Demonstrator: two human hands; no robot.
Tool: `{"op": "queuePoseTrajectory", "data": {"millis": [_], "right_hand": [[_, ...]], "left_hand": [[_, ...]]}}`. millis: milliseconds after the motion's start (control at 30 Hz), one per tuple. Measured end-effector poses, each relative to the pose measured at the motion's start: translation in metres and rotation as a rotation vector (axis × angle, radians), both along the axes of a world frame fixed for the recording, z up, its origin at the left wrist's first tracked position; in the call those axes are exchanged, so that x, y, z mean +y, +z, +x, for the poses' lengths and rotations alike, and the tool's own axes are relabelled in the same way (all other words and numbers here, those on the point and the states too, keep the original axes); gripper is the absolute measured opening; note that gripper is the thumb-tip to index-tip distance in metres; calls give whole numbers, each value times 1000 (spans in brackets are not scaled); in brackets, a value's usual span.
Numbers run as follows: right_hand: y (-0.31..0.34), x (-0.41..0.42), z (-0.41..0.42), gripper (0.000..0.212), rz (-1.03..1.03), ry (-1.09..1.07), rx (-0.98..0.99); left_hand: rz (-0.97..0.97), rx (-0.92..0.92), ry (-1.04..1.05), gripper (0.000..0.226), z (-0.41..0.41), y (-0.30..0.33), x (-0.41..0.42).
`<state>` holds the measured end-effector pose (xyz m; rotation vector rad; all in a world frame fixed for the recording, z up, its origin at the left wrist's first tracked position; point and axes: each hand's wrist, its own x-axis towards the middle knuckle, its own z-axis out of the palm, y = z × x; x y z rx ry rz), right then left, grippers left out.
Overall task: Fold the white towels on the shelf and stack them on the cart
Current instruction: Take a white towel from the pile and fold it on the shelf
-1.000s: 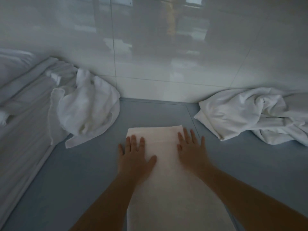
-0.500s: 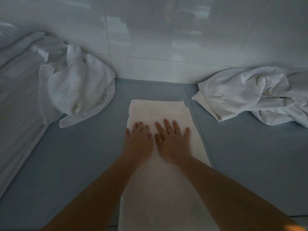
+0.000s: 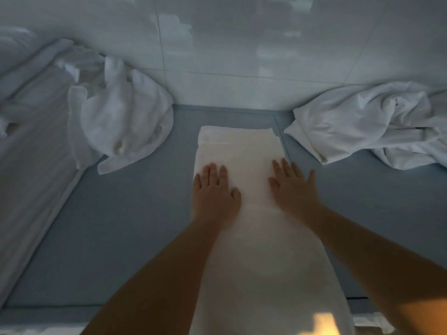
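A white towel (image 3: 244,151), folded into a long narrow strip, lies flat on the grey-blue shelf (image 3: 135,218) and runs from near the wall toward me. My left hand (image 3: 214,192) presses flat on its left edge. On the strip's right edge my right hand (image 3: 291,187) lies flat, fingers spread. Both hands hold nothing. A crumpled white towel (image 3: 125,117) sits at the back left, and a second crumpled towel (image 3: 367,122) at the back right.
A glossy white tiled wall (image 3: 242,56) closes the back of the shelf. White bedding or linen (image 3: 31,131) lies along the left side. The shelf's front edge (image 3: 48,308) is close to me. The cart is not in view.
My hands were side by side at the middle of the strip half a second ago. They have slid apart to its left and right edges, smoothing it.
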<state>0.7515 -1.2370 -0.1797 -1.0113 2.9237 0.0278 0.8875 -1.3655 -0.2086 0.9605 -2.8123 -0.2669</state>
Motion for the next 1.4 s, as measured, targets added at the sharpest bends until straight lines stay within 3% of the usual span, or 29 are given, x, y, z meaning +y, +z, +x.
{"op": "queuePoseTrajectory", "data": {"millis": [67,200,500,767,1000,1100,1200,1400], "right_hand": [[-3,-1,37,53,-98,98,-13],[-19,-4,85,52,-101,170,-71],[-19,-19,72,52,-138,130,-50],[-21,-16,59,53,-91,186,-53],[-6,46,24,52,70,-125,-25],[-2,39,65,52,-53,5,53],[-15,35,127,50,-106,231,-4],[-21,34,131,50,-119,150,-53]], "left_hand": [[9,-9,21,69,-7,2,-4],[-15,-18,5,68,-14,2,-14],[37,1,-26,53,10,5,5],[17,7,79,62,53,-8,38],[20,0,67,61,53,-9,38],[-5,22,81,64,53,-8,40],[-11,13,78,67,54,-6,38],[-21,-56,12,53,46,9,33]]}}
